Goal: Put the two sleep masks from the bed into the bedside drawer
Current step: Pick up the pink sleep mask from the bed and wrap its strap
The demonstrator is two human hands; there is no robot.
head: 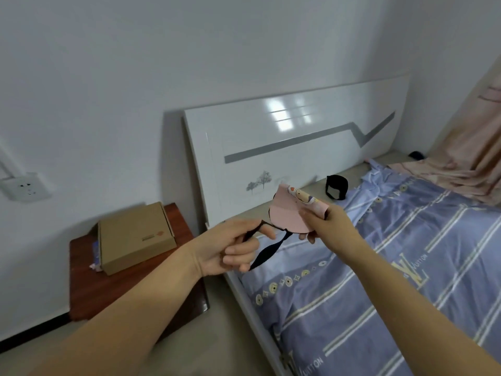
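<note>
A pink sleep mask (288,215) with a cartoon print and a black strap (267,252) is held up in the air over the bed's near corner. My right hand (322,221) pinches the mask's right edge. My left hand (235,245) grips the dangling black strap. A second, black sleep mask (337,187) lies on the bare mattress strip by the headboard. The reddish-brown bedside cabinet (127,291) stands left of the bed; its drawer front is hidden from this angle.
A cardboard box (135,237) sits on top of the cabinet. The bed (379,280) has a blue patterned sheet, a pink blanket (466,164) at the far right, and a glossy white headboard (292,147). A wall socket (24,187) is on the left.
</note>
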